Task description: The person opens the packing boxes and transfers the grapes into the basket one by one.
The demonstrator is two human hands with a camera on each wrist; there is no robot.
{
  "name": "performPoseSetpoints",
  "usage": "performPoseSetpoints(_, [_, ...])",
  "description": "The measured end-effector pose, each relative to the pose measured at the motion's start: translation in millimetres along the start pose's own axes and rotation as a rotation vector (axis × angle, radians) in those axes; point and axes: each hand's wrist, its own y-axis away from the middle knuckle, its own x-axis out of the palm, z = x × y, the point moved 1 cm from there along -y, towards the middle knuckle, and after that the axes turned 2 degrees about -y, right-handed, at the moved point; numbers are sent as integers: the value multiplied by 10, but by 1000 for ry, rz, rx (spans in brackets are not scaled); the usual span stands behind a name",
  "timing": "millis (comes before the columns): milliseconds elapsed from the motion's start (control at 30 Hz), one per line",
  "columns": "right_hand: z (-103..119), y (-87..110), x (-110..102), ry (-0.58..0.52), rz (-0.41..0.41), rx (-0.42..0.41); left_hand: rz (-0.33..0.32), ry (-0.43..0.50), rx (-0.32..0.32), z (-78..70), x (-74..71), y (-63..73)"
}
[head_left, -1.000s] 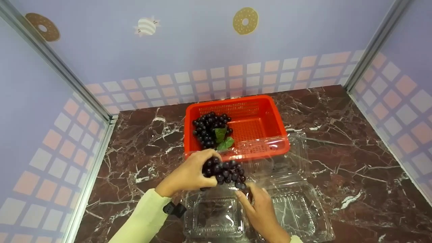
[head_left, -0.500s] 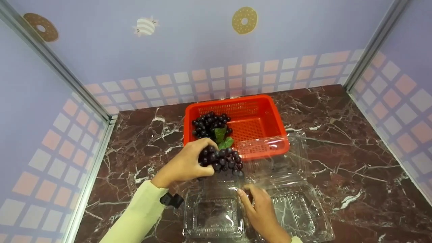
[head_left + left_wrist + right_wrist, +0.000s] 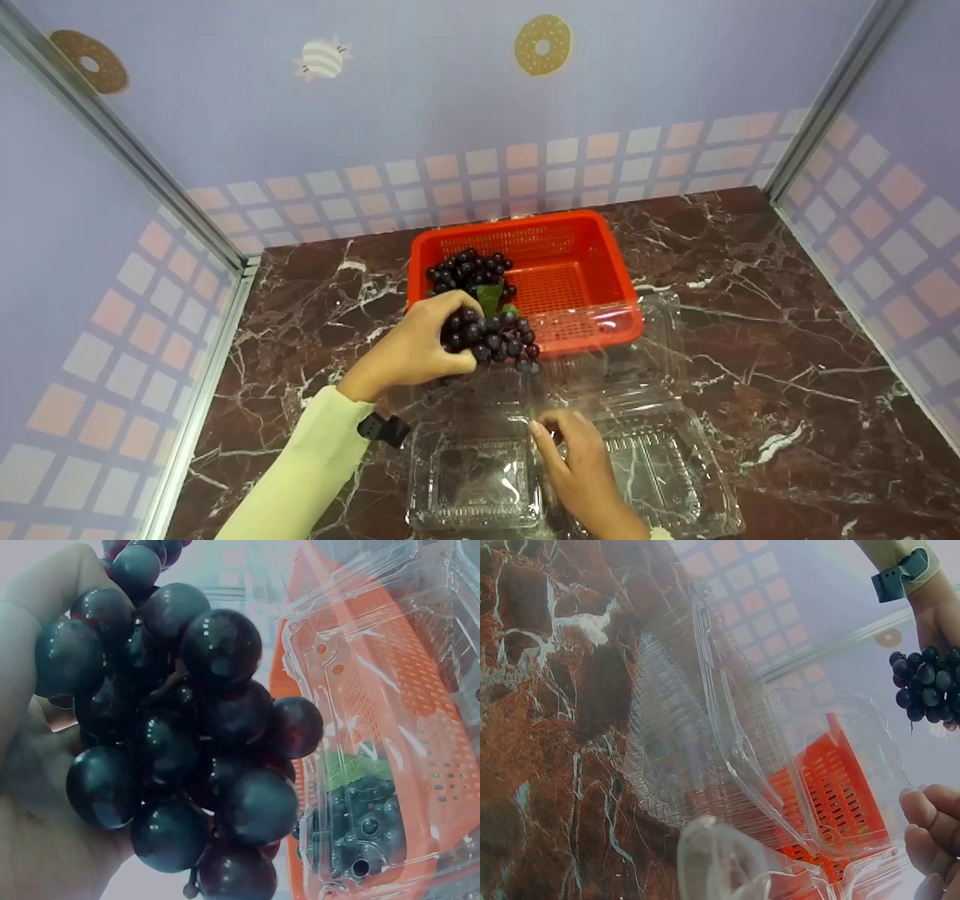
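Note:
My left hand (image 3: 416,341) grips a bunch of dark grapes (image 3: 499,341), its thumb and fingers curled round the left end. The bunch hangs above the clear lid of an opened plastic clamshell container, near the basket's front rim. That container's base (image 3: 476,480) lies below, with no grapes in it. My right hand (image 3: 581,469) holds the base's right rim between thumb and curled fingers; the exact contact is partly hidden. In the left wrist view the grapes (image 3: 169,742) fill the palm. The right wrist view shows curled fingers (image 3: 937,829) beside the clear plastic.
A red basket (image 3: 619,277) stands behind, with a second bunch of dark grapes (image 3: 461,268) and green leaves (image 3: 489,298) in its left part. Another opened clear clamshell container (image 3: 675,469) lies to the right, its lid overlapping the basket. Walls enclose the marble-patterned table (image 3: 780,360).
My left hand has carried the grapes up and away from me, from above the container base toward the basket's front rim. My right hand has stayed nearly still at the container.

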Motion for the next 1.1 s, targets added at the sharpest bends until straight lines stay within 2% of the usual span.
performPoseSetpoints(433, [-14,7,6,-18,-5,-9,9,16,-51,58,-71,-153])
performPoseSetpoints(633, [-15,11,1,-36,21,15,-3,-15,-74,100,-126,-253])
performPoseSetpoints(1100, [-32,16,12,-7,-2,1,0,-80,-95,197,-208,-447])
